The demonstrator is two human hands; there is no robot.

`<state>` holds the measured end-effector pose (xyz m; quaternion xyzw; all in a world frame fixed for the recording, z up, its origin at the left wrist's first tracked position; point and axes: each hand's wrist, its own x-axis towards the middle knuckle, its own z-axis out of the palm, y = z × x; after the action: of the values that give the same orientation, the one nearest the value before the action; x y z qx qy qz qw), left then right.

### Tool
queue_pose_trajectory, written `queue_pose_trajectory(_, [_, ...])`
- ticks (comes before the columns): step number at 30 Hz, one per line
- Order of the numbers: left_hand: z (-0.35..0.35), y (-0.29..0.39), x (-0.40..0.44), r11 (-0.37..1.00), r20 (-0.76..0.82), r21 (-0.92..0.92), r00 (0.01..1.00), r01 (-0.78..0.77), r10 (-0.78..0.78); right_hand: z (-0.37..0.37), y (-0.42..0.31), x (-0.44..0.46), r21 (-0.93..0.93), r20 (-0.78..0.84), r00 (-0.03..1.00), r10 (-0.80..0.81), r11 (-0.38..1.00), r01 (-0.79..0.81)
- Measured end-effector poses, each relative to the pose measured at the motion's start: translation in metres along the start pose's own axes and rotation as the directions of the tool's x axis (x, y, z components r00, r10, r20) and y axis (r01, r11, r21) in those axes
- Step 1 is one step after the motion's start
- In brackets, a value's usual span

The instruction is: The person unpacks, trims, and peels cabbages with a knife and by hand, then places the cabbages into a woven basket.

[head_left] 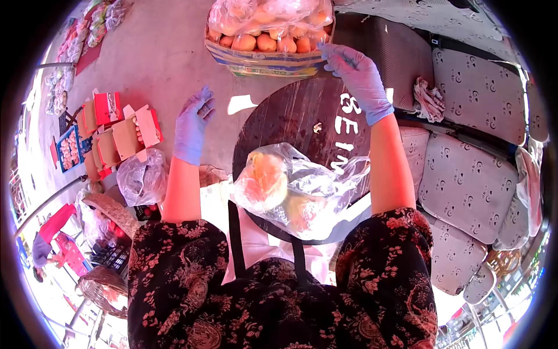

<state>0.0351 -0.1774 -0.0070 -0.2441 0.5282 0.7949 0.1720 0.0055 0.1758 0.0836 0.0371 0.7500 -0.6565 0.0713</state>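
Observation:
My left hand (pixel 193 128), in a thin bluish glove, is raised over the floor left of the round dark table (pixel 290 119). Its fingers are loosely bent and apart, with nothing in them. My right hand (pixel 357 78), gloved too, reaches over the far right of the table. Its index finger stretches to the right rim of a basket (pixel 261 63) of round orange fruit (pixel 267 43); whether it touches is unclear. Clear plastic (pixel 285 8) covers part of that fruit. Close to my body, a clear plastic bag (pixel 314 189) holding large yellow-red fruit lies on the table.
White letters (pixel 345 134) mark the tabletop. Patterned grey seats (pixel 465 186) stand on the right, with a crumpled cloth (pixel 429 99) on one. Open cardboard boxes (pixel 126 136), a blue crate (pixel 70 151) and a wicker basket (pixel 102 291) are at the left.

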Motion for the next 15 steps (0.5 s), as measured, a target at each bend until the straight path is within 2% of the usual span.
queue_pose_trajectory(1, [-0.002, -0.005, -0.028, 0.999, -0.021, 0.051, 1.000, 0.007, -0.006, -0.005, 0.011, -0.030, 0.034, 0.020, 0.999, 0.030, 0.999, -0.031])
queue_pose_trajectory(3, [0.003, -0.020, -0.097, 0.977, -0.066, 0.211, 0.997, -0.013, 0.027, -0.009, 0.035, -0.094, -0.101, 0.039, 0.999, 0.018, 0.995, -0.014])
queue_pose_trajectory(4, [0.009, -0.027, -0.125, 0.957, -0.085, 0.290, 0.995, -0.023, 0.050, -0.010, 0.038, -0.124, -0.098, 0.049, 0.995, 0.089, 0.992, -0.084])
queue_pose_trajectory(7, [0.026, -0.061, -0.195, 0.859, -0.041, 0.469, 0.967, -0.203, 0.251, -0.012, 0.056, -0.205, -0.107, 0.068, 0.968, 0.240, 0.967, -0.233])
queue_pose_trajectory(8, [0.015, -0.088, -0.202, 0.834, -0.080, 0.513, 0.957, -0.200, 0.279, -0.011, 0.079, -0.224, -0.211, 0.058, 0.980, 0.191, 0.962, -0.175])
queue_pose_trajectory(9, [0.013, -0.104, -0.209, 0.819, -0.143, 0.555, 0.954, -0.142, 0.262, -0.012, 0.101, -0.237, -0.408, 0.076, 0.992, 0.096, 0.911, -0.057])
queue_pose_trajectory(11, [0.018, -0.129, -0.222, 0.786, -0.265, 0.618, 0.938, -0.012, 0.222, -0.013, 0.105, -0.247, -0.400, -0.038, 0.995, 0.092, 0.911, -0.099])
queue_pose_trajectory(12, [0.024, -0.136, -0.224, 0.758, -0.205, 0.636, 0.914, -0.147, 0.349, -0.017, 0.095, -0.246, -0.548, -0.090, 0.996, 0.027, 0.833, -0.072])
queue_pose_trajectory(14, [0.041, -0.137, -0.235, 0.291, 0.008, 0.927, 0.787, -0.237, 0.617, -0.017, 0.099, -0.240, -0.687, -0.104, 0.977, -0.188, 0.724, 0.066])
queue_pose_trajectory(15, [0.050, -0.131, -0.239, 0.008, 0.161, 0.973, 0.706, -0.230, 0.690, -0.013, 0.099, -0.235, -0.738, -0.078, 0.959, -0.273, 0.662, 0.129])
